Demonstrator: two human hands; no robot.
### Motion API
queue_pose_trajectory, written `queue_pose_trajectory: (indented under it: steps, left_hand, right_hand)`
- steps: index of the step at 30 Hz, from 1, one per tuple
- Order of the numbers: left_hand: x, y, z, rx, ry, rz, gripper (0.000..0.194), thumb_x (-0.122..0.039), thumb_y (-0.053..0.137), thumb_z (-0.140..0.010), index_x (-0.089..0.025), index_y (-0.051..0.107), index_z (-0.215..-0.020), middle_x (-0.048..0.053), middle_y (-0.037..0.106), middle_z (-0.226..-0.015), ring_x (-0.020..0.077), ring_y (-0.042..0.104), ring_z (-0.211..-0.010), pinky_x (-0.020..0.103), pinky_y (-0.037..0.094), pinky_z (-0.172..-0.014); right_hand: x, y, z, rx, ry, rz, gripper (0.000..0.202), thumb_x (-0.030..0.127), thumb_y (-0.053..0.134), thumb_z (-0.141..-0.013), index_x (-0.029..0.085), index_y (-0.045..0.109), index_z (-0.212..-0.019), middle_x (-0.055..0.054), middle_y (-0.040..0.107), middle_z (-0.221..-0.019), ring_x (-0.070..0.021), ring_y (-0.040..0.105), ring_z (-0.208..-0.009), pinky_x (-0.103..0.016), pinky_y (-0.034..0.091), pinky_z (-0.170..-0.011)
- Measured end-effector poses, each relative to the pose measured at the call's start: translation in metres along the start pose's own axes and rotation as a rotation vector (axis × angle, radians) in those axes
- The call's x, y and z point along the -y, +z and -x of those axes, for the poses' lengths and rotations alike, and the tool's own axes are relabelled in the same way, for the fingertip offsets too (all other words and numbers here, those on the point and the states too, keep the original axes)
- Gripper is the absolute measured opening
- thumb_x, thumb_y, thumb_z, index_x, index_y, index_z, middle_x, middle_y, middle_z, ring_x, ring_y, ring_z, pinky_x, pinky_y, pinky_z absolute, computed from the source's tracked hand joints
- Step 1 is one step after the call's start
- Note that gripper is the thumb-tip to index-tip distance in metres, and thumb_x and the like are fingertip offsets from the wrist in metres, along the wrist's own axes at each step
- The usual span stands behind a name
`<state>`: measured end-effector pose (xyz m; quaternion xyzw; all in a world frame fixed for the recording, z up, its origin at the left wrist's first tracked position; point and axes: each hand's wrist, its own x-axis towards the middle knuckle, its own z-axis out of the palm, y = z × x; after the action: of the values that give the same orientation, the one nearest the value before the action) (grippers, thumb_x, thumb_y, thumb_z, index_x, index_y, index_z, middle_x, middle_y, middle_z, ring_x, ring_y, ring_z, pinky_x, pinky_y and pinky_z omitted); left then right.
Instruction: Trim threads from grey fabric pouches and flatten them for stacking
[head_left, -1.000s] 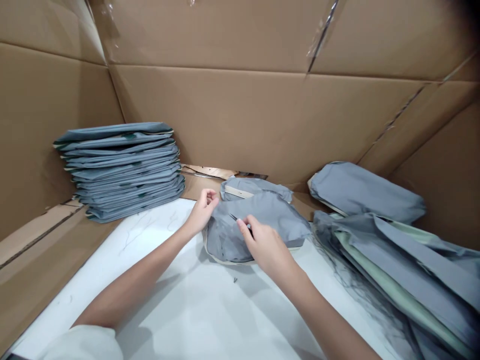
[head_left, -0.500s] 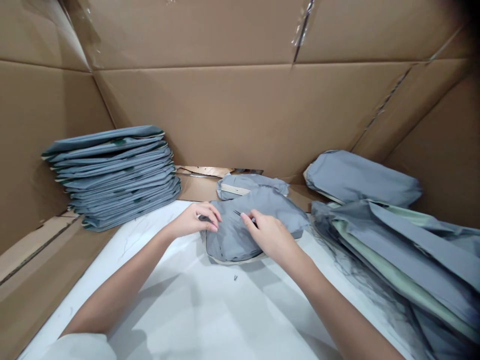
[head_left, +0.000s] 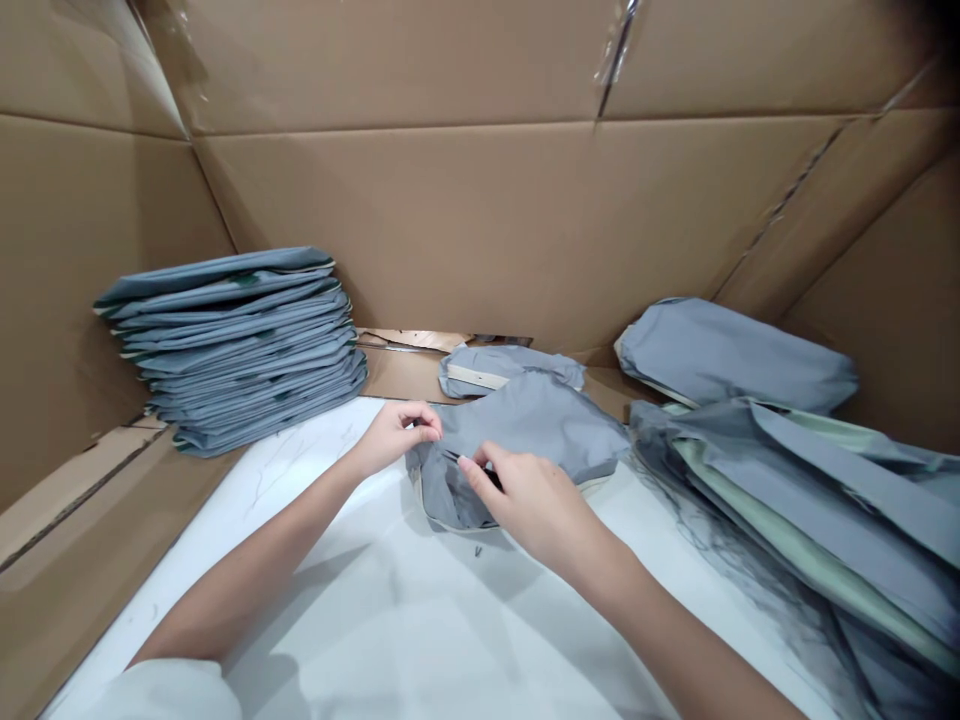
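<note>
While left fingers (head_left: 424,412) pinch grey cloth (head_left: 540,420) near its edge, right fingers (head_left: 481,481) above grip a dark tool (head_left: 451,456).

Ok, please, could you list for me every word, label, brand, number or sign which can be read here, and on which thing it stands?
No readable text anywhere in this picture.
Pale strip on the rear grey bundle: one small dark mark, too small to tell whether it is lettering.
Front grey fabric piece: no lettering visible.
Cardboard wall: no print visible.
</note>
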<state>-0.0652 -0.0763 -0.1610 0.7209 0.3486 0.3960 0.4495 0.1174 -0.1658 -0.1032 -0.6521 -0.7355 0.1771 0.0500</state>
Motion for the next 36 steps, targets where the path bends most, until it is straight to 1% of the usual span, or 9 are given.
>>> queue_pose_trajectory:
  steps: [3, 9, 13, 15, 17, 21, 28, 32, 36]
  left_hand:
    - [-0.002, 0.001, 0.001, -0.003, 0.009, -0.022, 0.011, -0.020, 0.062, -0.069, -0.012, 0.060, -0.063, 0.001, 0.058, -0.066, 0.0094, 0.051, -0.067, 0.021, 0.037, -0.066]
    - [-0.008, 0.005, 0.003, -0.025, 0.035, -0.073, 0.013, -0.022, 0.061, -0.070, -0.012, 0.060, -0.062, 0.001, 0.058, -0.065, 0.0094, 0.050, -0.066, 0.021, 0.037, -0.066]
    - [-0.011, 0.007, 0.003, -0.032, 0.111, -0.095, 0.013, -0.021, 0.061, -0.071, -0.012, 0.061, -0.062, 0.002, 0.057, -0.071, 0.0108, 0.052, -0.071, 0.022, 0.038, -0.070]
    - [-0.013, 0.008, 0.003, -0.036, 0.141, -0.111, 0.012, -0.020, 0.061, -0.071, -0.012, 0.062, -0.061, 0.003, 0.056, -0.074, 0.0112, 0.052, -0.074, 0.022, 0.038, -0.071]
    - [-0.015, 0.009, 0.003, -0.032, 0.141, -0.129, 0.013, -0.018, 0.061, -0.072, -0.013, 0.062, -0.061, 0.002, 0.055, -0.074, 0.0108, 0.052, -0.074, 0.022, 0.038, -0.070]
    - [-0.018, 0.009, 0.003, -0.021, 0.137, -0.127, 0.012, -0.017, 0.060, -0.072, -0.012, 0.062, -0.061, 0.002, 0.054, -0.073, 0.0105, 0.051, -0.073, 0.021, 0.037, -0.069]
    - [-0.019, 0.009, 0.003, -0.031, 0.130, -0.120, 0.011, -0.012, 0.058, -0.070, -0.012, 0.061, -0.060, 0.001, 0.054, -0.072, 0.0094, 0.051, -0.072, 0.020, 0.037, -0.068]
    - [-0.020, 0.009, 0.004, -0.034, 0.126, -0.112, 0.011, -0.012, 0.058, -0.070, -0.012, 0.061, -0.060, 0.002, 0.055, -0.072, 0.0095, 0.051, -0.072, 0.021, 0.038, -0.069]
    - [-0.020, 0.009, 0.004, -0.048, 0.112, -0.112, 0.011, -0.012, 0.057, -0.070, -0.012, 0.060, -0.059, 0.002, 0.055, -0.072, 0.0101, 0.050, -0.072, 0.021, 0.037, -0.066]
  right_hand:
    - [0.006, 0.002, 0.004, -0.010, 0.033, 0.064, 0.049, 0.050, 0.019, -0.087, 0.019, 0.058, -0.092, -0.006, 0.064, -0.082, -0.0112, 0.059, -0.071, -0.019, 0.027, -0.059]
    - [0.016, 0.005, 0.004, 0.023, 0.071, 0.122, 0.051, 0.048, 0.016, -0.088, 0.018, 0.057, -0.093, -0.008, 0.064, -0.086, -0.0171, 0.061, -0.082, -0.022, 0.033, -0.064]
    - [0.019, 0.006, 0.001, 0.002, 0.076, 0.118, 0.049, 0.048, 0.017, -0.088, 0.019, 0.056, -0.096, -0.009, 0.063, -0.087, -0.0178, 0.062, -0.082, -0.023, 0.035, -0.065]
    - [0.019, 0.008, -0.002, -0.011, 0.053, 0.101, 0.049, 0.049, 0.016, -0.088, 0.020, 0.055, -0.096, -0.008, 0.063, -0.087, -0.0182, 0.062, -0.082, -0.023, 0.034, -0.065]
    - [0.018, 0.011, -0.004, -0.023, 0.038, 0.098, 0.050, 0.050, 0.016, -0.087, 0.020, 0.055, -0.095, -0.008, 0.063, -0.086, -0.0190, 0.062, -0.083, -0.023, 0.034, -0.064]
    - [0.015, 0.014, -0.007, -0.003, 0.044, 0.102, 0.050, 0.051, 0.017, -0.087, 0.019, 0.054, -0.097, -0.009, 0.063, -0.086, -0.0186, 0.062, -0.083, -0.023, 0.033, -0.065]
    - [0.017, 0.014, -0.007, 0.020, 0.041, 0.060, 0.049, 0.051, 0.017, -0.087, 0.022, 0.055, -0.095, -0.006, 0.064, -0.087, -0.0181, 0.061, -0.084, -0.021, 0.028, -0.062]
    - [0.017, 0.015, -0.007, 0.024, 0.023, 0.022, 0.051, 0.052, 0.015, -0.087, 0.021, 0.055, -0.093, -0.005, 0.063, -0.086, -0.0163, 0.060, -0.082, -0.020, 0.024, -0.060]
    - [0.011, 0.008, -0.004, 0.055, 0.032, 0.013, 0.055, 0.053, 0.012, -0.087, 0.018, 0.055, -0.090, -0.005, 0.062, -0.084, -0.0146, 0.059, -0.080, -0.020, 0.021, -0.059]
